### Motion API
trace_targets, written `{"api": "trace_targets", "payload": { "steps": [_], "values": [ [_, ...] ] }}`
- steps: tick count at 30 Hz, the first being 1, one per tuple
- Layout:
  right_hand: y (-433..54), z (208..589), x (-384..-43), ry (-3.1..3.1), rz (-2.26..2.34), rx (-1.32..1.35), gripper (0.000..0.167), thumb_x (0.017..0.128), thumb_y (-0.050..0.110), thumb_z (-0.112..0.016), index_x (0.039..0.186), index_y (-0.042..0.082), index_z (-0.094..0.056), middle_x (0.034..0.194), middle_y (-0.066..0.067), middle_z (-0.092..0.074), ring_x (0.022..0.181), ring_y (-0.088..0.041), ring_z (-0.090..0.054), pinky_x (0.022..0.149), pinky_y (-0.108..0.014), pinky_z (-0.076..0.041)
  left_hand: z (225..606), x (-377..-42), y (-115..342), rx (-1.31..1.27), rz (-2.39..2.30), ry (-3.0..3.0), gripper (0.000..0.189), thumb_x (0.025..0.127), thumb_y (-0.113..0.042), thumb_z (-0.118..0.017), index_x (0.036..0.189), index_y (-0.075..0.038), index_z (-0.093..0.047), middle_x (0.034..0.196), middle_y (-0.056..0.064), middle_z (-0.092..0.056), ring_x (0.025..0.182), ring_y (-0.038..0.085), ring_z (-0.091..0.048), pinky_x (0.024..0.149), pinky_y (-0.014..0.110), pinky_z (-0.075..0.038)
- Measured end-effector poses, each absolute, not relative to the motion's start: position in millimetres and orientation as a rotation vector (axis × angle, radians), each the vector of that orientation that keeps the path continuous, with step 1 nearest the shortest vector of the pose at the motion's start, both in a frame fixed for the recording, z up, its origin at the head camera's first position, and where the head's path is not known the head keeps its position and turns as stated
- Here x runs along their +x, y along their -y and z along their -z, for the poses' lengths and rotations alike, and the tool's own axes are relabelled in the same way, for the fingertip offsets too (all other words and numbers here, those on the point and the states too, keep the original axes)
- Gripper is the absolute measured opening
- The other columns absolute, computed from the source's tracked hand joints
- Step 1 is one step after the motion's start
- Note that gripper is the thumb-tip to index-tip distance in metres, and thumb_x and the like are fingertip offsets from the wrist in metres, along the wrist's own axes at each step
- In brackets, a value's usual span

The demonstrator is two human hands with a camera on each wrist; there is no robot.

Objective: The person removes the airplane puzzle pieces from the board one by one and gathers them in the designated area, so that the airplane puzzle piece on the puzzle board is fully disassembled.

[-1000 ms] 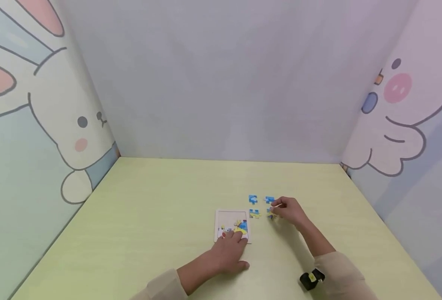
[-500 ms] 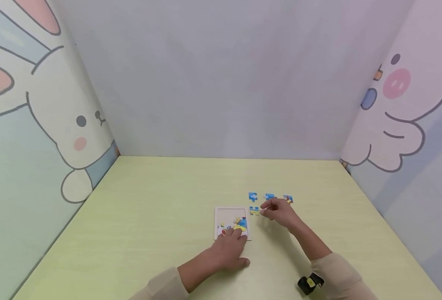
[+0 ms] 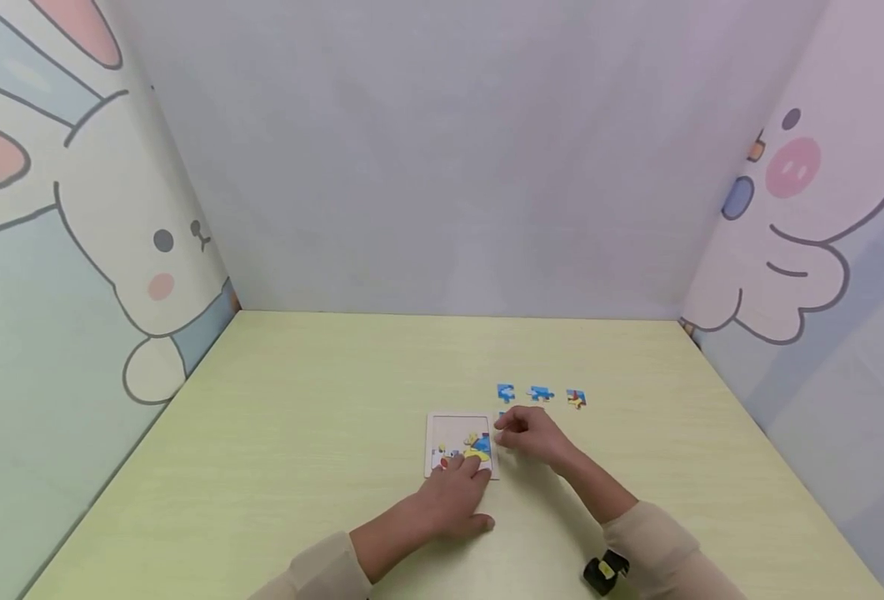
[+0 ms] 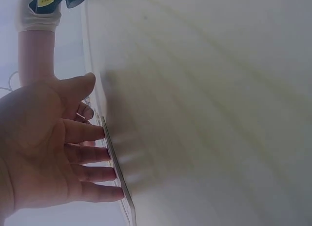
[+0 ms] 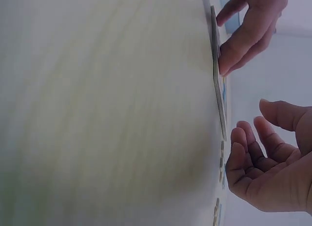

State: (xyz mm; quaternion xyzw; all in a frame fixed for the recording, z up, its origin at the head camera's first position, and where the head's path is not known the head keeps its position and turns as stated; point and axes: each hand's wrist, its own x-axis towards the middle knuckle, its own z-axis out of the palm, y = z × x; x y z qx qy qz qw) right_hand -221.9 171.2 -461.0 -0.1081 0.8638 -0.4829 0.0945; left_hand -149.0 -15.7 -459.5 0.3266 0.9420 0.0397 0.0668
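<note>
A small jigsaw board (image 3: pixel 452 429) with a pale rim lies on the table, several colourful pieces fitted in its lower part. My left hand (image 3: pixel 452 504) rests straight fingertips on the board's near edge; the left wrist view shows that hand (image 4: pixel 41 148) spread, its fingertips along the rim. Beside the board's right edge hovers my right hand (image 3: pixel 535 437), fingers loosely bent. In the right wrist view, the right hand (image 5: pixel 273 172) has thumb and fingers apart, no piece visible between them. A blue puzzle piece (image 3: pixel 501 414) is partly hidden behind it.
Beyond the right hand lie loose blue puzzle pieces (image 3: pixel 505 392) in a row, the rightmost piece (image 3: pixel 576 398) with red and yellow. A black device (image 3: pixel 603 573) sits at the right wrist. Cartoon-printed walls (image 3: pixel 164 275) and a plain back wall (image 3: pixel 442 167) enclose the table.
My right hand has moved left, from the loose pieces to the board's right edge, uncovering the rightmost piece and partly covering the one nearest the board. The left hand stays on the board.
</note>
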Motion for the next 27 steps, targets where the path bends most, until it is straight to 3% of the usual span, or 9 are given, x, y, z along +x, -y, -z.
{"api": "trace_targets", "payload": {
  "steps": [13, 27],
  "values": [
    [-156, 464, -224, -2.559, 1.276, -0.248, 0.013, 0.079, 0.004, -0.070, 0.091, 0.003, -0.064, 0.073, -0.004, -0.055, 0.062, -0.016, -0.050, 0.055, -0.027, -0.042, 461, -149, 16, 1.054, -0.070, -2.835, 0.067, 0.082, -0.054, -0.061, 0.129, -0.008, -0.051, 0.119, 0.004, -0.047, 0.107, 0.022, -0.044, 0.079, 0.039, -0.045],
    [-146, 468, -227, -2.672, 1.091, -0.255, 0.018, 0.077, 0.005, -0.072, 0.089, 0.011, -0.061, 0.070, -0.003, -0.050, 0.061, -0.017, -0.046, 0.055, -0.029, -0.037, 456, -150, 15, 1.057, -0.065, -2.840, 0.064, 0.081, -0.054, -0.063, 0.123, -0.006, -0.054, 0.111, 0.003, -0.048, 0.101, 0.021, -0.045, 0.074, 0.040, -0.046]
  ]
}}
